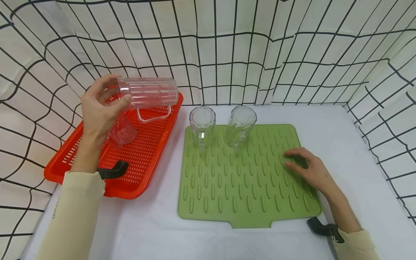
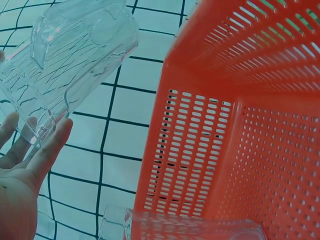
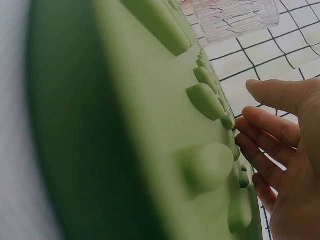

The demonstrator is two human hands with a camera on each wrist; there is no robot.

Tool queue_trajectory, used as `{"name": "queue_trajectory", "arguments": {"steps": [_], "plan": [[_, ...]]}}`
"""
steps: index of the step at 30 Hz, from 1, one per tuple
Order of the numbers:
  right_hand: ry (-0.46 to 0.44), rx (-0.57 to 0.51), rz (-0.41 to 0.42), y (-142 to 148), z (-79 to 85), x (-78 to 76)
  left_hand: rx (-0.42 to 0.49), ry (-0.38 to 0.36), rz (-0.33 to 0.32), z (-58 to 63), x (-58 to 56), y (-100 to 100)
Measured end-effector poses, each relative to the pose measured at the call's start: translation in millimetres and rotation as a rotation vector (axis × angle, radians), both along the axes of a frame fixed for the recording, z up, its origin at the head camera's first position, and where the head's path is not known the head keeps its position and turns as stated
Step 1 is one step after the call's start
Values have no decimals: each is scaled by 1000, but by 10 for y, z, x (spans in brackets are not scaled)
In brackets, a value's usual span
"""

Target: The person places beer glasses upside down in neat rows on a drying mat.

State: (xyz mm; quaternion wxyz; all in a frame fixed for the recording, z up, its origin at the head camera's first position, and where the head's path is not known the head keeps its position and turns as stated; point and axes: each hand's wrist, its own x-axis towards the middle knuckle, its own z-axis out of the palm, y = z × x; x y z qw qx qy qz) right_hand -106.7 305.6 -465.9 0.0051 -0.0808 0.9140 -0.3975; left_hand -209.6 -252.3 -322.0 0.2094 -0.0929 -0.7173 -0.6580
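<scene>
My left hand (image 1: 102, 104) grips a clear glass mug (image 1: 151, 92) by one end and holds it sideways above the red basket (image 1: 159, 155), its handle turned down toward me. In the left wrist view the same mug (image 2: 82, 55) tilts up from the fingertips. Another clear glass (image 1: 122, 130) lies in the basket, partly behind the left wrist. Two glass mugs (image 1: 202, 126) (image 1: 240, 126) stand upside down side by side along the back of the green drying mat (image 1: 227, 184). Over the mat's right side is my right hand (image 1: 312, 169), holding nothing, fingers loosely bent.
Black wire grid panels (image 1: 227, 54) rise behind and at both sides, backed with white sheet. A white cloth (image 1: 156, 231) covers the table under the mat and basket. The basket stands against the left grid. Raised oval ridges (image 3: 205, 100) cover the mat.
</scene>
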Motion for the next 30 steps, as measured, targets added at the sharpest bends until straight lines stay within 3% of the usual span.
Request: {"name": "queue_trajectory", "arguments": {"steps": [13, 30], "plan": [[-15, -19, 12, -1, 56, -20, 84, 77, -45, -30, -65, 116], [-64, -6, -3, 13, 93, -40, 163, 68, -100, -5, -63, 315]]}}
